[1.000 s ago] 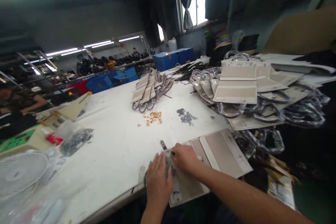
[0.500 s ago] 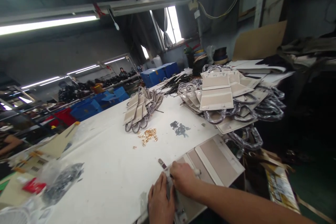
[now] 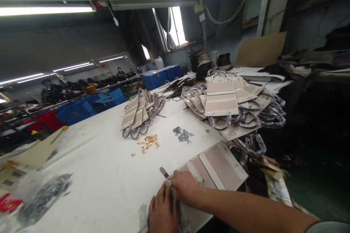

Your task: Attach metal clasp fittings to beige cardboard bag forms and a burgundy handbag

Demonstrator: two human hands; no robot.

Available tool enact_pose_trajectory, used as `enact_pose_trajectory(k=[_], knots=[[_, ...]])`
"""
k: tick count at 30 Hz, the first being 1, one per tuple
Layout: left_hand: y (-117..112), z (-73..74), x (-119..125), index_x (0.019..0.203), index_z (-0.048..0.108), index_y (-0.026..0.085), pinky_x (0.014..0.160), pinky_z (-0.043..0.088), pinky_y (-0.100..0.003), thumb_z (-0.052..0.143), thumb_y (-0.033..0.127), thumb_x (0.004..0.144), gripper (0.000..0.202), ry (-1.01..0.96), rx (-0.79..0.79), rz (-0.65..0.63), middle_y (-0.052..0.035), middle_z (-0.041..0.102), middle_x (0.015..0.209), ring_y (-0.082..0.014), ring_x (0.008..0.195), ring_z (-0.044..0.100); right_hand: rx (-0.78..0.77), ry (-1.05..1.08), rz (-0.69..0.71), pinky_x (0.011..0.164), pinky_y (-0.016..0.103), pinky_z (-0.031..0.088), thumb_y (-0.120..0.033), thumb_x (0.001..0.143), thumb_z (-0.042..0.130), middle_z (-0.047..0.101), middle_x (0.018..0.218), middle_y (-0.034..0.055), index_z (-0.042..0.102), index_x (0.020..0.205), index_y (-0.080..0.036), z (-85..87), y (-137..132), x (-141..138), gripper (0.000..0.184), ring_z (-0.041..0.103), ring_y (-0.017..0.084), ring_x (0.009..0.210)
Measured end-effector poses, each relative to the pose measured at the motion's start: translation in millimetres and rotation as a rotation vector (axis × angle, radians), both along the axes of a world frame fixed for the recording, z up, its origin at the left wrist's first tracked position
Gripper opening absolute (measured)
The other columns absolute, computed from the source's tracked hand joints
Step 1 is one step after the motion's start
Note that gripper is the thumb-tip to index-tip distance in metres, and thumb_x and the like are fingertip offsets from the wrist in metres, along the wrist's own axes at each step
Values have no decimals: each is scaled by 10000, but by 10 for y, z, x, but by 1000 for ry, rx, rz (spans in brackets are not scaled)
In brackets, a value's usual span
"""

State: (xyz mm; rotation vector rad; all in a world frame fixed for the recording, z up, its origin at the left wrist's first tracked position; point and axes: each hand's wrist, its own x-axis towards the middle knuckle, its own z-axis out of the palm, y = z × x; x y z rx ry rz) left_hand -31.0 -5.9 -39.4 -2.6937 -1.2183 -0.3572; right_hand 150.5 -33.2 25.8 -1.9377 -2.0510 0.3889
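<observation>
A flat beige bag panel (image 3: 218,165) lies at the near edge of the white table (image 3: 104,167). My right hand (image 3: 185,186) is curled on the panel's left end, fingers pinched on a small part there. Beside it, my left hand (image 3: 161,211) lies flat and presses down on that same end. A small brown strap tab (image 3: 163,172) pokes out just beyond my fingers. What sits under my hands is hidden.
Small gold metal fittings (image 3: 148,142) lie mid-table by a grey stain (image 3: 182,135). A fanned pile of beige pieces (image 3: 139,111) and a larger stack with plastic-wrapped handles (image 3: 232,103) sit further back. A bag of dark parts (image 3: 43,196) is at left. Blue crates (image 3: 161,76) stand beyond.
The view has tilted upward, so the table and my hands sit lower in frame. Both hands stay on the panel's left end; my left hand has slid nearer the table edge.
</observation>
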Motion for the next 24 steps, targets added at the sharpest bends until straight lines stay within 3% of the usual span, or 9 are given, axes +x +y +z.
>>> enact_pose_trajectory(k=[4,7,10,13,16,24], knots=[[-36,48,17,1491,579,199,1114,465,-471,442,406,1052,504,-43,21,-9,-101,595,1525,-263,1359,586,-47,75,-136,815,341,541,-361,912,608,791,1055,133,814,1024,-207,98,52,251,281,745,295,984],[-91,92,44,1488,575,211,1121,451,-460,442,380,1051,487,-96,55,-2,-89,591,1531,-255,1366,576,-58,58,-241,842,318,520,-448,923,596,801,1087,95,815,1078,-257,202,233,695,330,734,265,1027],[-132,115,65,1460,600,219,1102,457,-461,458,362,1037,468,-135,68,19,-92,588,1530,-265,1356,575,-80,5,-378,863,317,502,-373,936,568,785,1155,120,805,1109,-230,262,492,1232,326,716,262,1084],[-138,105,63,1468,593,233,1080,469,-462,497,382,1019,483,-156,47,26,-102,570,1541,-283,1345,573,-140,-39,-496,853,319,494,-294,893,613,778,1140,174,806,1075,-174,217,691,1618,292,722,275,1067],[-157,103,47,1503,555,251,1099,451,-463,501,376,1021,501,-174,17,38,-102,561,1542,-282,1364,548,-175,-58,-542,853,315,483,-277,887,620,776,1142,176,802,1075,-178,108,771,1725,280,719,275,1074],[-362,248,54,1520,538,273,1154,411,-467,593,367,971,560,-232,-123,98,-82,613,1469,-285,1342,536,-236,-86,-513,749,295,453,-224,894,571,782,1090,177,814,999,-187,-24,828,1644,267,729,275,1021]])
